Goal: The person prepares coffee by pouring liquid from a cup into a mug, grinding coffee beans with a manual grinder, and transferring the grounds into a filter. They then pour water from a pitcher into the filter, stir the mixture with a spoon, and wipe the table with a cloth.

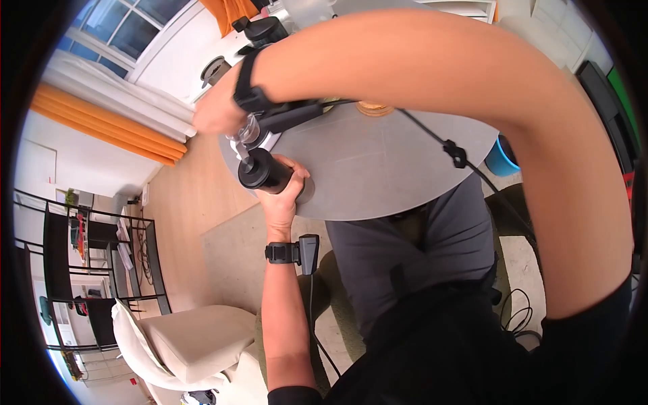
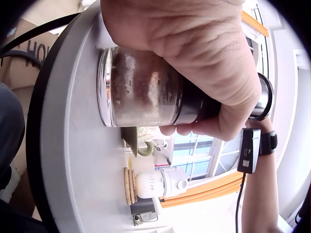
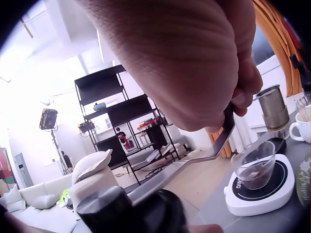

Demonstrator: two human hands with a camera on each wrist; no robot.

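Observation:
A black hand grinder [image 1: 258,170] stands on the grey table, its clear jar [image 2: 141,90] touching the tabletop with brownish residue inside. My left hand [image 1: 282,194] is wrapped around the grinder's black body, fingers and thumb curled [image 2: 194,53]. Over the top, my right hand [image 1: 219,111] grips the end of the metal crank arm [image 3: 163,178], which runs from the grinder's lid [image 3: 109,208]. The crank's knob is mostly hidden by the fingers [image 3: 240,97]. Beside the grinder, a glass cup [image 3: 254,171] sits on a white scale [image 3: 265,196].
Behind the scale are a metal-and-glass cylinder [image 3: 273,109] and a white mug [image 3: 302,128]. Wooden coasters [image 2: 127,186], a white bottle marked "coffee" [image 2: 148,184] and a green mug [image 2: 130,138] stand farther along the table [image 1: 378,169]. A cable [image 1: 425,128] hangs from the right wrist across the tabletop.

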